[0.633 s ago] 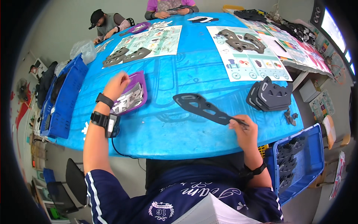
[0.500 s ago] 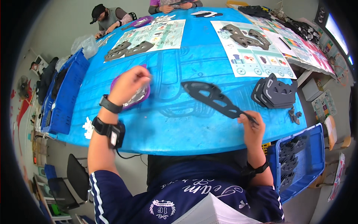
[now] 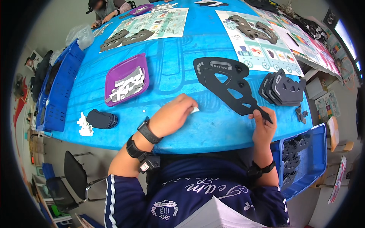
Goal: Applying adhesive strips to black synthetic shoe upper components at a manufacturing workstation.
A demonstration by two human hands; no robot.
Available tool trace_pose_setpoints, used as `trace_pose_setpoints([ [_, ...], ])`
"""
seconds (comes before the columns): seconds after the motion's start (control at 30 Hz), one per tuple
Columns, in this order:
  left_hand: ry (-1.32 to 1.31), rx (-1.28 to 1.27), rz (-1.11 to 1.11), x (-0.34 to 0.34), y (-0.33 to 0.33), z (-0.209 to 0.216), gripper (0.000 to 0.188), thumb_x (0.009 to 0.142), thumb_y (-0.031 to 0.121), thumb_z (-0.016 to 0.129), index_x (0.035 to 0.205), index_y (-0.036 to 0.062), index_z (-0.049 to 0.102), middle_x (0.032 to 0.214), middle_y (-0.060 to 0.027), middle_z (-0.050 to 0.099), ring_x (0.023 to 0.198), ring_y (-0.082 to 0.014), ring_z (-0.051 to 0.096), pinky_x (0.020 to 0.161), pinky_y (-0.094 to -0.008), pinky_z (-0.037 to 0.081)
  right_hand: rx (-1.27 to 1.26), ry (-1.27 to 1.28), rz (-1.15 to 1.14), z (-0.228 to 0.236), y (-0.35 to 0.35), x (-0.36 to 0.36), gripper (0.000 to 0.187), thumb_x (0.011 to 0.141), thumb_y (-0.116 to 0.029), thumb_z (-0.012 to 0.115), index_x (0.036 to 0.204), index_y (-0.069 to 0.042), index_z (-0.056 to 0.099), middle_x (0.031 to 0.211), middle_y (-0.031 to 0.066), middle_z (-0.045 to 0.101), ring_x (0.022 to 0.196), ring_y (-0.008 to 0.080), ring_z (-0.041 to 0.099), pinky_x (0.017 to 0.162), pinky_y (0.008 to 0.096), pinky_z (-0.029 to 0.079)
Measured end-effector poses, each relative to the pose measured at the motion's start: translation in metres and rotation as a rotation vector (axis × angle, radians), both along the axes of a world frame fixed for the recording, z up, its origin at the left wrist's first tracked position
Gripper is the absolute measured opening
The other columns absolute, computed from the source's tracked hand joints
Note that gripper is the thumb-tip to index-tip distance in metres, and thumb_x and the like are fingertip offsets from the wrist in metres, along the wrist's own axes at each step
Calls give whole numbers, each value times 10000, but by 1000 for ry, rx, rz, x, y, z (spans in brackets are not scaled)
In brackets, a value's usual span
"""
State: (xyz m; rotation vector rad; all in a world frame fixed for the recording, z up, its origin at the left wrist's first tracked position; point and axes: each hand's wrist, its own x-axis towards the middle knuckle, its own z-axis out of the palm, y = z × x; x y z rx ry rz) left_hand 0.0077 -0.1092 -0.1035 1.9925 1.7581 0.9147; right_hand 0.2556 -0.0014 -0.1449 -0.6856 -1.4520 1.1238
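Observation:
My right hand pinches the narrow tail of a flat black cut-out panel, which is raised over the table with its broad, holed face turned up. In the middle, my left hand is closed in a pinch on a small white piece, apart from the panel. Left of it sits a purple tray with many small white and grey pieces in it. Nearer the left edge, a stack of dark rounded pads lies beside loose white scraps.
Similar dark panels are stacked on the right, near small dark offcuts. Below the right edge, a blue crate holds dark parts; another blue crate stands on the left. Grey shaped parts rest on printed sheets. A person works far left.
My left hand has moved right from over the purple tray and now pinches a small white piece. The black panel has turned its broad face more into view. The view has shifted slightly.

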Motion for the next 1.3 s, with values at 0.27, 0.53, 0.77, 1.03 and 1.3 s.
trace_pose_setpoints([
  [0.27,-237,-218,-44,-21,-3,7,186,838,21,518,1019,46,554,855,-76,585,666,-137,560,632,-257,444,-32,106,-23,2,4,2,125,845,-37,575,941,18,517,785,84,584,684,122,570,639,249,466],
  [0.53,-127,-329,-73,5,3,-5,201,738,99,671,927,67,610,799,-39,569,696,-155,544,664,-274,434,41,249,63,-6,5,6,112,837,-14,567,927,23,510,809,121,579,664,161,578,619,271,476],
  [0.77,-946,41,-88,6,-31,7,597,696,184,764,1182,-2,471,1123,-93,538,1065,-134,469,891,-294,381,63,144,253,12,-6,8,154,798,21,592,927,35,509,810,136,572,631,160,572,556,243,479],
  [1.03,-1098,93,263,-6,-60,6,550,683,123,759,1134,-63,504,1056,-84,582,945,-109,525,807,-238,413,-256,-165,361,52,-28,-17,145,778,28,615,903,32,541,760,93,598,622,105,554,555,206,433],
  [1.3,-683,-213,206,-8,-63,11,165,821,119,621,738,-23,607,638,-77,595,542,-107,564,472,-221,409,-116,-128,304,35,-10,-16,495,774,37,618,1201,52,368,1025,102,507,832,132,534,706,250,447],
])
